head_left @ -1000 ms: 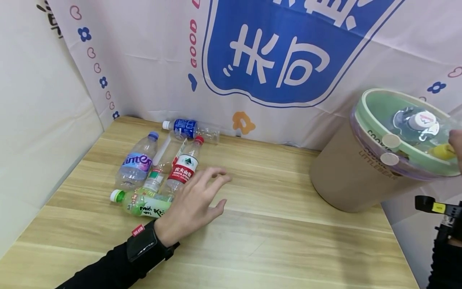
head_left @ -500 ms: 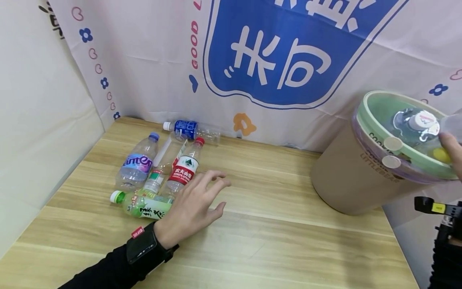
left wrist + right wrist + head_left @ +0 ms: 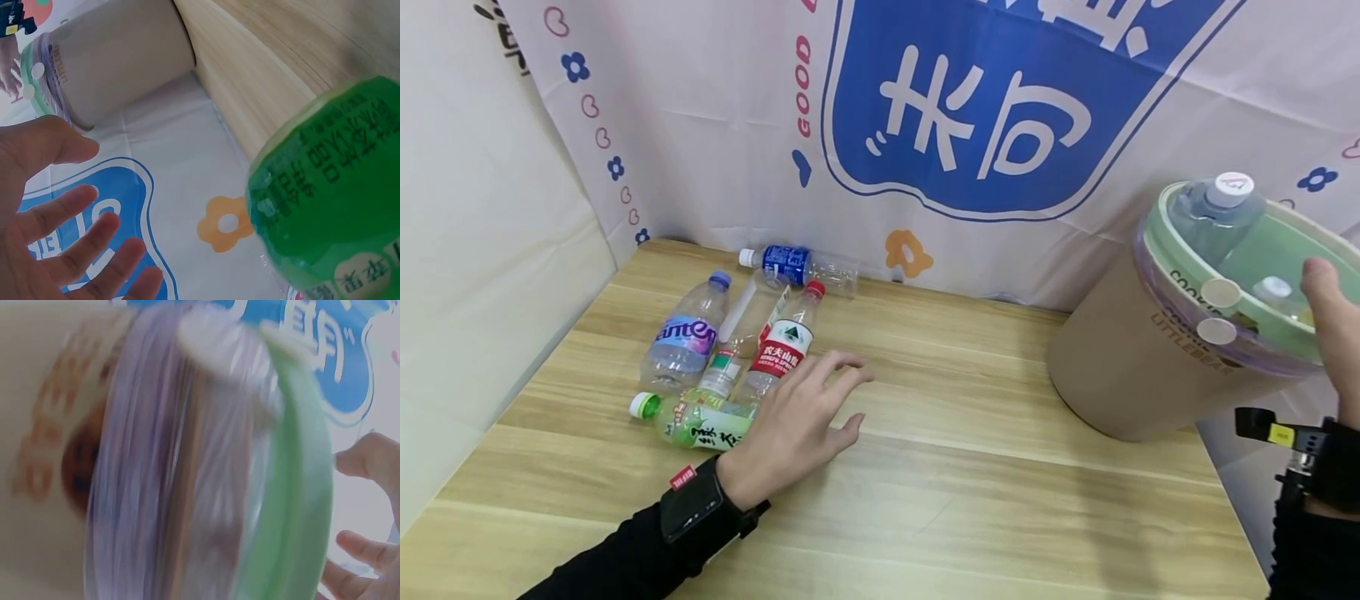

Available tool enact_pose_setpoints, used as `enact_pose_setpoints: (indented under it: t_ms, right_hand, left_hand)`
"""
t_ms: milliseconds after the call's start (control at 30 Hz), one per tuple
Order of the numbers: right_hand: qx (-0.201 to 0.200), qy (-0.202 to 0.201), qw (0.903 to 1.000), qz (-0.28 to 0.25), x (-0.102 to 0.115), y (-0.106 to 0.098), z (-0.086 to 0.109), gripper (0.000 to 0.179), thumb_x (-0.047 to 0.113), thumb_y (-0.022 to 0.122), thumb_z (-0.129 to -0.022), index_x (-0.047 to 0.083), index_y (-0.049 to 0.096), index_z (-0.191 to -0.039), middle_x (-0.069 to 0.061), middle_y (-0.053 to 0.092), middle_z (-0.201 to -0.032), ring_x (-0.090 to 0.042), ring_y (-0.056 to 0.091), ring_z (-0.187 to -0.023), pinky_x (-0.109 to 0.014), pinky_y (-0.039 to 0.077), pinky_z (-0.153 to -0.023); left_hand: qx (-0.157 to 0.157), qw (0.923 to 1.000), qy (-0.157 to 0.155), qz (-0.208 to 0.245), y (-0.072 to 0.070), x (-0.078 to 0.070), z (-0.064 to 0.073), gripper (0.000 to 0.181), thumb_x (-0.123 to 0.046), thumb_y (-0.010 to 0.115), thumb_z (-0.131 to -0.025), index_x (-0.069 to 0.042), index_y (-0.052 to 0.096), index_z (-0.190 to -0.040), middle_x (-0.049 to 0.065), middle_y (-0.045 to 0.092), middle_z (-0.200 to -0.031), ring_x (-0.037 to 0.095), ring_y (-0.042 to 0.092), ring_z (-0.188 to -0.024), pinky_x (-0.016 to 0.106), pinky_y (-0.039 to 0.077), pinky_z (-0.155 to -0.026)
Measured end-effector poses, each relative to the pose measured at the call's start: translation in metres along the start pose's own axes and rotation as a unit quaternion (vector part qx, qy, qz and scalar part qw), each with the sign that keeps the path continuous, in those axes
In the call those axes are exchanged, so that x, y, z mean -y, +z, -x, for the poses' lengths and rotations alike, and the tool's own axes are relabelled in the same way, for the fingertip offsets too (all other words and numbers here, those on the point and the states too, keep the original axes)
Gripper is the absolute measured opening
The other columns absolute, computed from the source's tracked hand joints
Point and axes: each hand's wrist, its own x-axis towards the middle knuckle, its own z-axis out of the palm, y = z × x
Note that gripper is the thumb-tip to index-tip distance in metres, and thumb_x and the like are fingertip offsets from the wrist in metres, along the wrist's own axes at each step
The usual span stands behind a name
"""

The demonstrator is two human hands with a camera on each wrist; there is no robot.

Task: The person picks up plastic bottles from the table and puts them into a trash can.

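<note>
My left hand [image 3: 797, 421], fingers loosely bent and holding nothing, is beside a green tea bottle [image 3: 703, 425] lying on the table. That bottle's green base [image 3: 331, 187] looms large in the left wrist view. Behind it lie a red-labelled water bottle [image 3: 781, 350], a clear bottle with a green and red label [image 3: 722, 371] and a purple-labelled bottle [image 3: 681, 337]. My right hand [image 3: 1337, 342] is over the near right rim of a brown bin [image 3: 1135, 350], its fingers spread and nothing between them. Inside are a large clear bottle [image 3: 1213, 221] and a smaller white-capped one [image 3: 1273, 290].
A blue-labelled bottle [image 3: 790, 265] lies at the back against the printed cloth [image 3: 722, 150]. The bin has a green rim ring [image 3: 1180, 242] and a purple liner edge, and stands at the table's right side. The wooden table [image 3: 925, 500] ends just beyond it.
My right hand has let go of a translucent bottle in the bin and shifted slightly left. The large clear bottle in the bin now stands further left and higher. My left hand has barely moved.
</note>
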Motion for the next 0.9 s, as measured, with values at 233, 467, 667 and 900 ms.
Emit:
enact_pose_setpoints:
  t_ms: [233, 467, 667, 900]
  right_hand:
    - [-0.093, -0.198, 0.9753, -0.029, 0.048, 0.014, 0.054, 0.05, 0.032, 0.065, -0.097, 0.023, 0.053, -0.144, 0.006, 0.054, -0.142, -0.009, 0.047, -0.127, -0.022, 0.034, -0.11]
    - [-0.068, -0.303, 0.9439, -0.112, 0.064, 0.04, 0.076, 0.043, 0.017, 0.073, -0.086, 0.009, 0.065, -0.127, 0.019, 0.056, -0.116, -0.009, 0.054, -0.111, -0.02, 0.042, -0.098]
    - [-0.059, -0.409, 0.9022, -0.125, 0.067, 0.066, 0.092, 0.05, 0.029, 0.072, -0.084, -0.008, 0.067, -0.117, -0.011, 0.067, -0.112, -0.029, 0.057, -0.109, -0.029, 0.042, -0.096]
    - [0.034, -0.469, 0.8742, -0.122, 0.062, 0.106, 0.113, 0.047, 0.024, 0.073, -0.085, -0.009, 0.064, -0.118, -0.024, 0.065, -0.113, -0.038, 0.058, -0.102, -0.035, 0.044, -0.091]
  left_hand:
    - [0.022, 0.9983, -0.047, -0.027, -0.004, 0.013, 0.003, 0.049, -0.019, 0.086, -0.08, -0.01, 0.066, -0.124, 0.009, 0.06, -0.124, 0.029, 0.059, -0.106, 0.044, 0.056, -0.082]
    - [0.026, 0.9932, -0.1, -0.054, -0.004, 0.03, 0.009, 0.049, -0.02, 0.087, -0.079, -0.008, 0.067, -0.121, 0.015, 0.06, -0.122, 0.036, 0.057, -0.107, 0.053, 0.055, -0.078]
    - [0.031, 0.9923, -0.109, -0.05, -0.002, 0.036, 0.009, 0.048, -0.019, 0.086, -0.08, -0.007, 0.066, -0.122, 0.015, 0.06, -0.12, 0.036, 0.056, -0.105, 0.054, 0.054, -0.082]
    - [0.031, 0.9914, -0.113, -0.058, 0.0, 0.035, 0.015, 0.047, -0.021, 0.086, -0.08, -0.009, 0.066, -0.121, 0.014, 0.06, -0.118, 0.037, 0.057, -0.104, 0.055, 0.054, -0.08]
